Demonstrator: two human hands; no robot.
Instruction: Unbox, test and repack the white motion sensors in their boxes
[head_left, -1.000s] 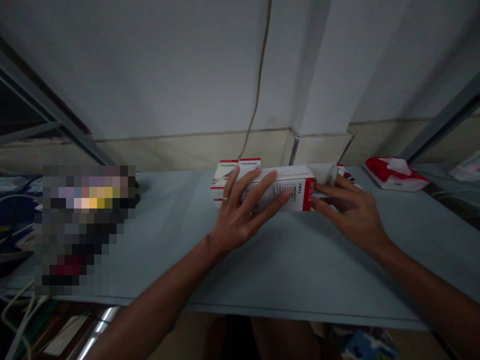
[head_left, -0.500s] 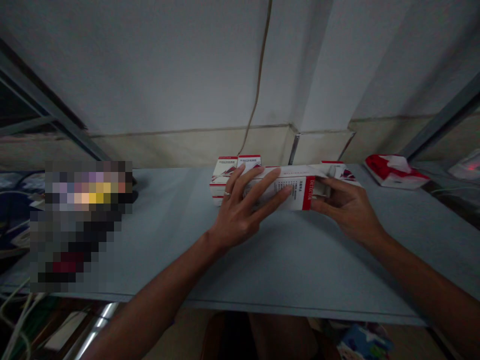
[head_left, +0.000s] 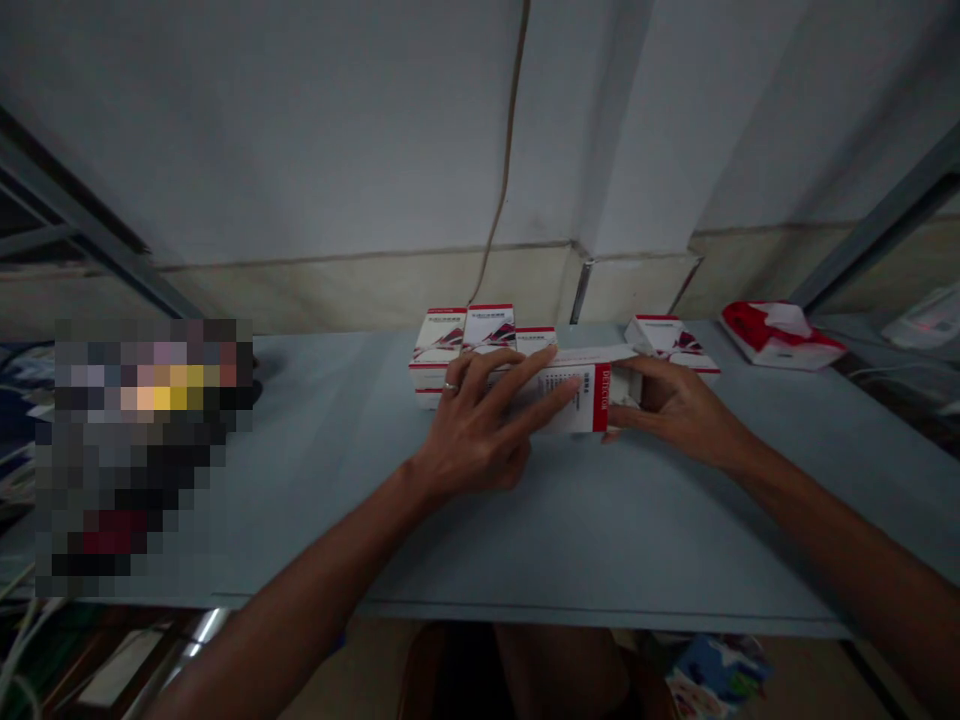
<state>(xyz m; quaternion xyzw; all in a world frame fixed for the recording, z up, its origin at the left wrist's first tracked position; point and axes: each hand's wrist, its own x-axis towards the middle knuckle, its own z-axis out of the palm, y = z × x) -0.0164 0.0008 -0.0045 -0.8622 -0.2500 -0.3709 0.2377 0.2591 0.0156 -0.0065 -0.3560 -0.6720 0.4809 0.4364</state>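
A white and red carton (head_left: 581,395) lies on its side near the back of the grey table (head_left: 570,530). My left hand (head_left: 480,430), a ring on one finger, rests over the carton's left part with fingers stretched along its top and thumb curled under. My right hand (head_left: 675,405) is at the carton's open right end, fingers pressed against the end flap. Several small white and red boxes (head_left: 465,335) stand just behind my left hand.
Another small box (head_left: 667,335) lies behind my right hand. A red and white pack (head_left: 780,335) sits at the far right. A cable (head_left: 506,160) runs down the wall. A blurred-out area covers the left. Metal shelf posts stand at both sides.
The carton has dropped lower and flatter on the table. My right hand has moved in against its open end. The boxes behind show more.
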